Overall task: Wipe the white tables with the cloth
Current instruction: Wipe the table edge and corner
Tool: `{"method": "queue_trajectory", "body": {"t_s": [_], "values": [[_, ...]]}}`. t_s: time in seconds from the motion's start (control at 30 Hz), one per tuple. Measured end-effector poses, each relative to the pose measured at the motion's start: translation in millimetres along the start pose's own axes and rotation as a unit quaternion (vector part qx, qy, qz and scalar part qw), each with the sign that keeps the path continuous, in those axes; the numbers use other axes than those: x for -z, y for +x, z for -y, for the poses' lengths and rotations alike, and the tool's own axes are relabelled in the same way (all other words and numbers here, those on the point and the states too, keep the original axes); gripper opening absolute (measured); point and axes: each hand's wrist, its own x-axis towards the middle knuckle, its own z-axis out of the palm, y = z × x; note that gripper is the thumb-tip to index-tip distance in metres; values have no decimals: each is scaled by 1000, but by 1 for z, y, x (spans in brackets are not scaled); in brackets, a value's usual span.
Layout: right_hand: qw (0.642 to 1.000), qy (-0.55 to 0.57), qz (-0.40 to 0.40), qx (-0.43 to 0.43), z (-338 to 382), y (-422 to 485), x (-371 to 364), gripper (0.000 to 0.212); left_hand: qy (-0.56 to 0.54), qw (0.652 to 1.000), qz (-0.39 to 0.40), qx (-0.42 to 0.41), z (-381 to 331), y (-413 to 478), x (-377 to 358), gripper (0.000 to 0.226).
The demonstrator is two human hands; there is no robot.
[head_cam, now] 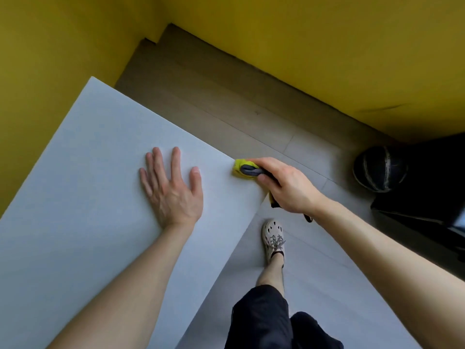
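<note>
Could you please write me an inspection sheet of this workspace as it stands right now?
Surface: white table, one tabletop in view; no marks that I can make out.
Job's things: yellow and grey cloth, bunched, at the table's right edge near its corner.
Clutter: nothing seen on the tabletop.
Hands: left hand lies flat on the table, fingers straight; right hand grips the cloth.
Cables: nothing seen.
Surroundings: yellow walls, grey floor, a dark ball beside a black object at right; the person's shoe on the floor next to the table.
</note>
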Motion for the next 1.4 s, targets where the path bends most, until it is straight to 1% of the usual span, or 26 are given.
{"method": "queue_trajectory", "body": {"t_s": [0.13, 0.2, 0.27, 0.33, 0.4, 0.43, 0.47, 0.57, 0.63, 0.67, 0.8, 0.87, 0.97, 1.03, 1.1, 1.17, 1.23, 1.3, 1.33, 1.4], "values": [[997, -12, -32, -68, -18, -60, 11, 42, 4, 1000, 11, -6, 0, 1, 0, 59], [993, -9, -69, -91, -14, -75, 2, 42, 3, 1000, 17, -10, 2, 1, -1, 61], [983, 21, -133, -121, -3, -90, -17, 42, -4, 1000, 29, -11, 4, 3, -2, 64], [957, 90, -224, -161, 17, -101, -43, 43, -31, 997, 59, -26, 10, 7, -1, 67], [916, 169, -321, -171, 42, -108, -75, 44, -59, 990, 92, -90, 20, 3, 5, 65], [899, 189, -360, -161, 54, -108, -94, 46, -70, 982, 107, -141, 27, -3, 10, 63], [890, 193, -384, -150, 65, -105, -116, 48, -79, 971, 121, -192, 36, -12, 17, 60], [886, 203, -390, -149, 92, -97, -188, 58, -80, 935, 139, -318, 73, -55, 42, 55], [868, 208, -423, -157, 106, -97, -223, 61, -69, 916, 141, -370, 96, -76, 51, 57], [861, 209, -439, -153, 110, -98, -235, 60, -63, 912, 140, -381, 104, -82, 52, 58], [855, 197, -463, -123, 101, -94, -241, 56, -67, 916, 119, -376, 109, -88, 50, 59], [848, 208, -473, -121, 88, -74, -219, 56, -68, 916, 114, -378, 109, -89, 48, 59], [822, 248, -495, -135, 70, -38, -171, 59, -76, 915, 110, -380, 112, -91, 45, 60], [816, 246, -506, -132, 64, -27, -155, 60, -75, 915, 107, -381, 111, -90, 44, 60], [815, 247, -509, -125, 69, -36, -171, 60, -71, 915, 105, -383, 111, -90, 44, 60], [813, 252, -512, -116, 90, -65, -213, 58, -68, 915, 101, -386, 110, -91, 44, 60], [821, 258, -497, -114, 114, -99, -265, 59, -62, 915, 103, -385, 110, -91, 44, 60], [833, 257, -477, -110, 129, -123, -296, 60, -65, 916, 102, -384, 110, -92, 44, 60], [836, 257, -473, -109, 128, -123, -295, 60, -64, 916, 102, -382, 110, -92, 44, 59], [835, 259, -473, -111, 114, -106, -266, 60, -63, 916, 102, -382, 110, -91, 45, 59]]}}
